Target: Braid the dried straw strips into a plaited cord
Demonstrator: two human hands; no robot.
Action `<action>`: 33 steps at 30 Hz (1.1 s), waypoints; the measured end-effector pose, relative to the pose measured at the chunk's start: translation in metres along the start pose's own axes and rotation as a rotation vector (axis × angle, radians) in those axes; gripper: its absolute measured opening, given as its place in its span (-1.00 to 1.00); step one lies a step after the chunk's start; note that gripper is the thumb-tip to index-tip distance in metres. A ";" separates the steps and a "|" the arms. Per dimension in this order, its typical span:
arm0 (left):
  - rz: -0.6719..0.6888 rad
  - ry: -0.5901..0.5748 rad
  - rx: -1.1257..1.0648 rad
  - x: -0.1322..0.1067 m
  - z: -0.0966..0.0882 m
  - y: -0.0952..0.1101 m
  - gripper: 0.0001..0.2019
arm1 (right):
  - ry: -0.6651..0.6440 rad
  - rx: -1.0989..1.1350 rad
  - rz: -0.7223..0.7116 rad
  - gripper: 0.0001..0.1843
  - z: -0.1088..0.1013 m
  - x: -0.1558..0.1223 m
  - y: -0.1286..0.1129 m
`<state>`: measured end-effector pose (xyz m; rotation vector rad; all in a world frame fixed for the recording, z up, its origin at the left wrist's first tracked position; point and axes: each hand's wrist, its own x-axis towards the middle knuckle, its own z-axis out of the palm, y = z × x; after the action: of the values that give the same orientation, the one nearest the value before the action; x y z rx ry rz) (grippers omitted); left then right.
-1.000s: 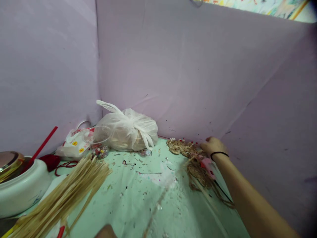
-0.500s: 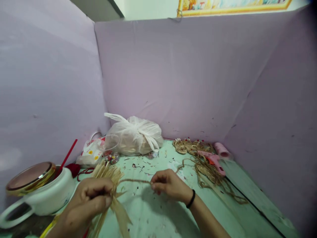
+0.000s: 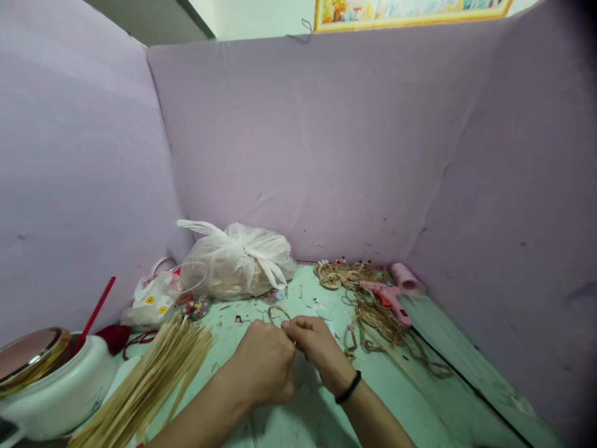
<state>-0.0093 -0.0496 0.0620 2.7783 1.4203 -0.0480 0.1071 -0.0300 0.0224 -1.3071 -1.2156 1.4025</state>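
My left hand (image 3: pixel 263 366) and my right hand (image 3: pixel 313 341) meet low in the middle, over the green table (image 3: pixel 298 414). Both are closed, pinching a thin brown jute twine (image 3: pixel 278 311) that loops up between the fingertips. The right wrist wears a black band. A bundle of pale straw strips (image 3: pixel 149 379) lies to the left of my left hand. A tangle of the same twine (image 3: pixel 373 308) lies to the right, with a pink glue gun (image 3: pixel 386 295) on it.
A knotted white plastic bag (image 3: pixel 240 258) sits at the back. Left of it are a printed bag (image 3: pixel 152 298), a cup of beads (image 3: pixel 193 305), and a white pot with a gold lid (image 3: pixel 49 379). A pink spool (image 3: pixel 405 278) stands in the corner. Purple partitions (image 3: pixel 303 143) enclose the table.
My right hand came back from the twine pile at the far right, trailing twine. My left hand let go of the straw bundle and joined the right at the centre.
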 end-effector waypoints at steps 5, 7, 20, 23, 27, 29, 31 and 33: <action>-0.182 0.013 0.068 -0.002 0.003 -0.014 -0.74 | 0.097 0.111 0.028 -0.78 -0.021 0.005 -0.005; -0.350 0.074 0.053 0.000 0.007 -0.024 -0.73 | 0.046 0.135 0.022 -0.76 -0.024 0.002 -0.009; -0.582 0.504 -0.516 0.018 0.045 -0.029 -0.79 | -0.077 0.203 -0.050 -0.52 0.001 -0.001 0.007; -0.593 0.563 -0.605 0.018 0.051 -0.032 -0.79 | -0.084 0.215 -0.079 -0.62 0.006 -0.002 0.004; -0.629 0.595 -0.581 0.017 0.052 -0.029 -0.79 | -0.126 0.326 -0.002 -0.60 0.008 -0.005 0.004; -0.637 0.584 -0.497 0.016 0.050 -0.025 -0.79 | -0.114 0.332 0.037 -0.59 0.005 -0.004 0.007; -0.607 0.531 -0.393 0.015 0.045 -0.024 -0.80 | -0.113 0.285 0.069 -0.60 0.001 -0.001 0.011; -0.544 0.432 -0.312 0.013 0.039 -0.027 -0.79 | -0.139 0.246 0.098 -0.60 -0.004 0.002 0.015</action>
<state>-0.0240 -0.0243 0.0220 2.1600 2.0265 0.7321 0.1115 -0.0303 0.0074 -1.1257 -1.0399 1.6787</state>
